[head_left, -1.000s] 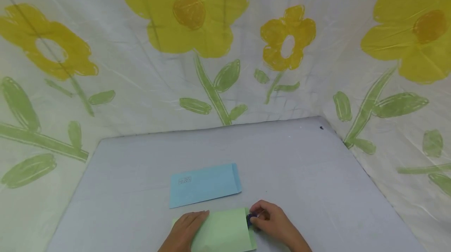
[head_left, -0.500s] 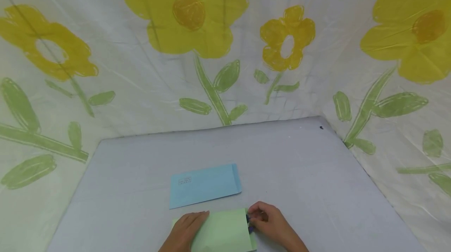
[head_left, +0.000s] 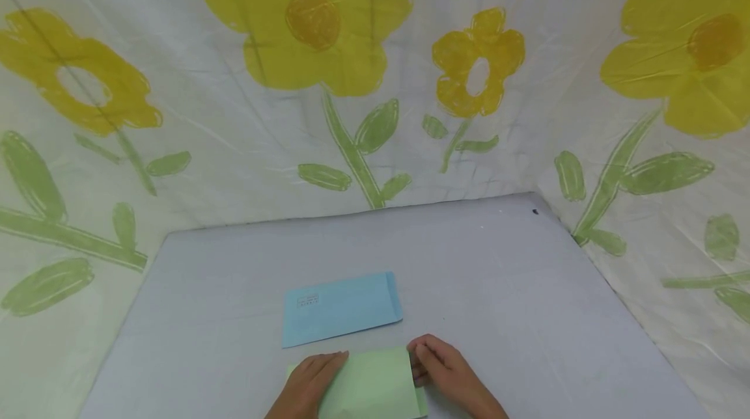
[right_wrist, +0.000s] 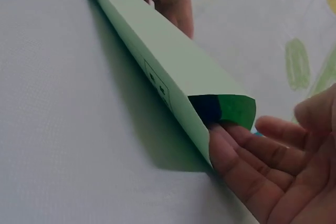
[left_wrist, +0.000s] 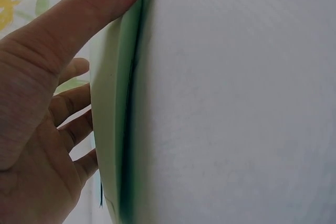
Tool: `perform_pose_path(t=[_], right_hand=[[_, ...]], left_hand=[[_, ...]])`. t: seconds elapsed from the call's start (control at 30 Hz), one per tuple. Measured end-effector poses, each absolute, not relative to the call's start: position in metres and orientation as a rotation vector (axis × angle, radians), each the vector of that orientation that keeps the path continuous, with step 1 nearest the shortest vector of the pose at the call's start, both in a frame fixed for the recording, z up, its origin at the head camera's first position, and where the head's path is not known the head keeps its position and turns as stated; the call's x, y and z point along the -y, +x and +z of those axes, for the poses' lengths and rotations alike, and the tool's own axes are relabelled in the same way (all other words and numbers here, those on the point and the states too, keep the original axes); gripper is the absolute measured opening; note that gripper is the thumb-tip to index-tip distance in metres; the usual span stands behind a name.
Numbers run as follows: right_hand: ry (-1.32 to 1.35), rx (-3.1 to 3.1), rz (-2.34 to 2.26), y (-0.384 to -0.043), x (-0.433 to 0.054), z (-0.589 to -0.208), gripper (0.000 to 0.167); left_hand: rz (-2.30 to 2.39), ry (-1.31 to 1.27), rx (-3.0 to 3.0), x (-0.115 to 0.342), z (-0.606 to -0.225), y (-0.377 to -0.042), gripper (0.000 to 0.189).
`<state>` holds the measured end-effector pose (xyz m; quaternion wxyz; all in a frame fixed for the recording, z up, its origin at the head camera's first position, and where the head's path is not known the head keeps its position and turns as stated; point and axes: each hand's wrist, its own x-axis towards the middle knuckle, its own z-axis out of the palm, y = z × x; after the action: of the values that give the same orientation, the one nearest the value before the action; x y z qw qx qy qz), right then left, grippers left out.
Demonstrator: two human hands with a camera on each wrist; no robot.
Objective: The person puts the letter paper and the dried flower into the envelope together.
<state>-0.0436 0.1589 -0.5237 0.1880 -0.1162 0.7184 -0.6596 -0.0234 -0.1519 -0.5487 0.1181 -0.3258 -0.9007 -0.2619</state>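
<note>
A light green envelope [head_left: 369, 383] lies in front of the person, its open end to the right. The left hand [head_left: 310, 383] holds the left part, thumb along the near edge and fingers over the far side in the left wrist view. The right hand [head_left: 445, 370] is at the open end. Seen from the right wrist, the mouth gapes, with a dark blue thing [right_wrist: 205, 107] inside against the green inner wall. The right fingers [right_wrist: 247, 171] reach into the mouth with nothing pinched, their tips partly hidden. What the dark thing is I cannot tell.
A light blue envelope [head_left: 342, 308] with small printed marks lies just beyond the green one. Both rest on a pale grey table [head_left: 498, 276]. A white curtain [head_left: 234, 146] printed with yellow flowers hangs around the table's back and sides.
The right fingers pinched a dark purple-blue thing at the envelope's mouth; now it has gone inside, out of sight in the head view, and the fingers have straightened. The left hand stays put.
</note>
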Motion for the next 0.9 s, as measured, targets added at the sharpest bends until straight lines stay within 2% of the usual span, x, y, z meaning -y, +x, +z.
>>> perform_pose_path(t=[0.27,0.9], right_hand=[[-0.232,-1.99,-1.845,-0.043,-0.153,-0.524,0.051],[-0.187,-2.018,-1.856,-0.045,-0.155,-0.529,0.047]], left_hand=[[-0.756,-0.95,2.629,0.151,-0.551,-0.024,0.098],[-0.691,-0.976,2.593,0.149,-0.551,-0.024,0.091]])
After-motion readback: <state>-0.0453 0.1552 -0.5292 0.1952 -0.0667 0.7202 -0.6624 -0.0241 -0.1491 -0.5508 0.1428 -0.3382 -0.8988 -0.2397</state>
